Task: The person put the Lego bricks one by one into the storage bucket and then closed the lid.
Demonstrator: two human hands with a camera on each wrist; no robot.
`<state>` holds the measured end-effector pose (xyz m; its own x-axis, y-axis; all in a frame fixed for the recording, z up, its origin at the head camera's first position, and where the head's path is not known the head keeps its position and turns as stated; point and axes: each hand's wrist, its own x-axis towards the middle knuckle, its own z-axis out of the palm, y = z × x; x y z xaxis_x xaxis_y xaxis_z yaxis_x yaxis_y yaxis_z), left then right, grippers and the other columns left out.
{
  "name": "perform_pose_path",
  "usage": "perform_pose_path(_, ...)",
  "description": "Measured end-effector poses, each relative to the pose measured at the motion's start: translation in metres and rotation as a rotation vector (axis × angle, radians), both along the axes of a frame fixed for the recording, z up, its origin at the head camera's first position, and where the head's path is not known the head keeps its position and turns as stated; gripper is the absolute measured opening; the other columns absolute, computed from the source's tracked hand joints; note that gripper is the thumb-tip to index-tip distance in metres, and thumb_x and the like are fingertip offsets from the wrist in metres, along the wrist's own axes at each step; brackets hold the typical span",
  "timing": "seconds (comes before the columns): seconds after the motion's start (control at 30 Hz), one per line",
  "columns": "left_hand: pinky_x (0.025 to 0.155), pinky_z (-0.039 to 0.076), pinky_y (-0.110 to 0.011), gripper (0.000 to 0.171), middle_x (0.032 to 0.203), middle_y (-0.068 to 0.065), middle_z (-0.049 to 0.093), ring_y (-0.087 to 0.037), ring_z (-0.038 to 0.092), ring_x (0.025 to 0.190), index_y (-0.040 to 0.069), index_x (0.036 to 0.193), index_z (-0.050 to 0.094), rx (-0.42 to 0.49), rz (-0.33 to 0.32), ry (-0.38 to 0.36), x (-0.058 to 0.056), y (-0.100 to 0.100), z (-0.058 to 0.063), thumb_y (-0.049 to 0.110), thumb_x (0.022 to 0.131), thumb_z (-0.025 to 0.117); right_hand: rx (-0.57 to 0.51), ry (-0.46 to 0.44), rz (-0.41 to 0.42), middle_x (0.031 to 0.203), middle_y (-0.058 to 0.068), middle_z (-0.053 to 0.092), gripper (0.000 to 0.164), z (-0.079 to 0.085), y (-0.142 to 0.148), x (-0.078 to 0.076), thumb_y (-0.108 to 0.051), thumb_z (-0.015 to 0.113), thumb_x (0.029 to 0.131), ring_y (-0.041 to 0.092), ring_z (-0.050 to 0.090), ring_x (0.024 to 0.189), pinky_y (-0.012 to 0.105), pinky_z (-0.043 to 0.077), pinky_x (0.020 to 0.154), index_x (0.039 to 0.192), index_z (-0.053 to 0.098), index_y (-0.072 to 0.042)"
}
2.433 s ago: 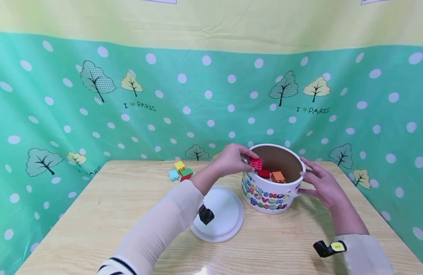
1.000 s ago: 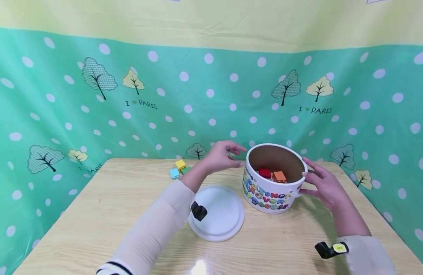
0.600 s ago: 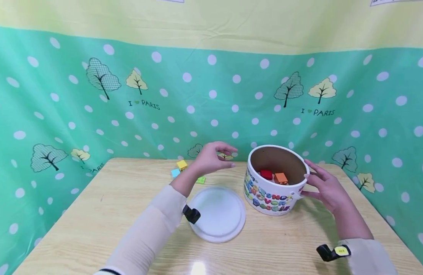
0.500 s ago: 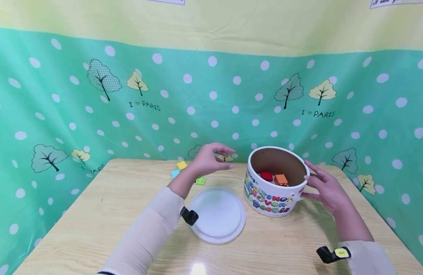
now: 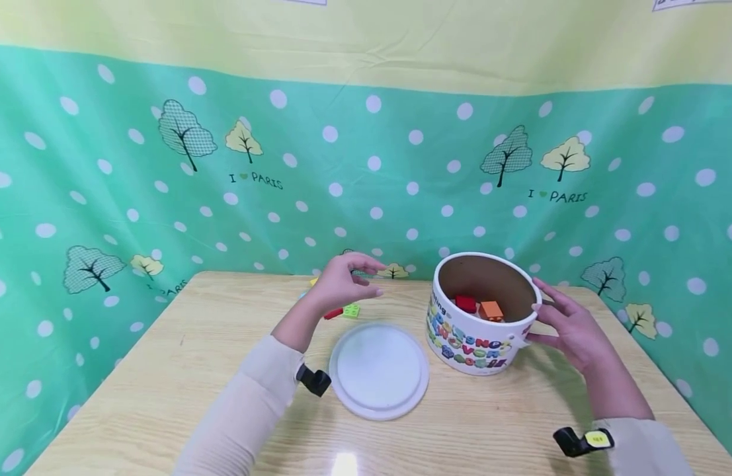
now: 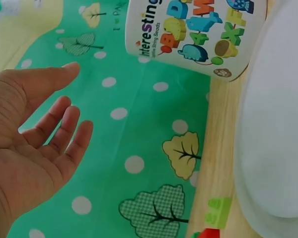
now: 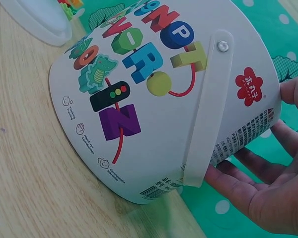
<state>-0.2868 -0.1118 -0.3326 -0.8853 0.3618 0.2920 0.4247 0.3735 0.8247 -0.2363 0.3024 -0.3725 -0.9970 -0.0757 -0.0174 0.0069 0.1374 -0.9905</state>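
Observation:
My left hand (image 5: 340, 284) hovers over the back of the table, left of the bucket. Nothing is between its parted thumb and loosely bent fingers, as the left wrist view also shows. A white bucket (image 5: 461, 338) printed with colourful letters stands on the right. My right hand (image 5: 574, 330) holds it by its right side, thumb at the rim and fingers around the wall. Inside lie a red building block (image 5: 465, 303) and an orange building block (image 5: 492, 311); the near wall hides part of the bottom. The bucket's white strap handle (image 7: 208, 114) hangs down its side.
A round white lid (image 5: 379, 367) lies flat in front of the bucket, to its left. Behind my left hand are a light green block (image 5: 352, 310), a red block (image 5: 333, 313) and others partly hidden. A green dotted curtain (image 5: 318, 158) hangs behind the table.
My left hand pinched a red building block over the bucket's rim, let it go there and moved left with empty fingers. My right hand has stayed on the bucket.

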Motion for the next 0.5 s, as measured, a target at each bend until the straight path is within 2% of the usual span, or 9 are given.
perform_pose_path(0.1, 0.086, 0.055, -0.030, 0.037, 0.117, -0.002, 0.062, -0.023, 0.060, 0.105, 0.012, 0.113, 0.072, 0.010, 0.006, 0.005, 0.000, -0.005, -0.005, 0.008, 0.078, 0.082, -0.052, 0.016, 0.007, 0.143, 0.007, 0.038, 0.067, 0.000, 0.003, 0.000, -0.022, 0.058, 0.100, 0.002, 0.059, 0.104, 0.040, 0.059, 0.078, 0.157, 0.022, -0.023)
perform_pose_path(0.17, 0.086, 0.056, -0.030, 0.036, 0.117, -0.004, 0.062, -0.024, 0.059, 0.105, 0.013, 0.113, 0.072, 0.017, 0.029, -0.007, 0.000, -0.010, -0.009, 0.008, 0.078, 0.082, -0.054, 0.026, 0.016, 0.141, 0.005, 0.040, 0.067, 0.000, 0.004, -0.001, -0.021, 0.057, 0.100, 0.001, 0.060, 0.104, 0.039, 0.059, 0.078, 0.157, 0.022, -0.022)
perform_pose_path(0.33, 0.085, 0.056, -0.032, 0.036, 0.118, -0.008, 0.062, -0.024, 0.059, 0.106, 0.015, 0.111, 0.073, 0.032, 0.076, -0.059, -0.001, -0.025, -0.021, 0.008, 0.078, 0.082, -0.007, 0.018, 0.017, 0.151, 0.015, 0.027, 0.067, 0.000, 0.003, -0.001, -0.024, 0.056, 0.100, 0.004, 0.059, 0.104, 0.039, 0.058, 0.080, 0.157, 0.021, -0.023)
perform_pose_path(0.5, 0.091, 0.054, -0.036, 0.035, 0.118, -0.005, 0.062, -0.024, 0.056, 0.109, 0.015, 0.111, 0.073, 0.049, 0.115, -0.076, 0.001, -0.044, -0.037, 0.010, 0.077, 0.083, 0.014, 0.013, 0.019, 0.155, 0.021, 0.019, 0.066, 0.000, 0.000, 0.000, -0.025, 0.055, 0.101, 0.004, 0.057, 0.105, 0.040, 0.058, 0.081, 0.157, 0.020, -0.025)
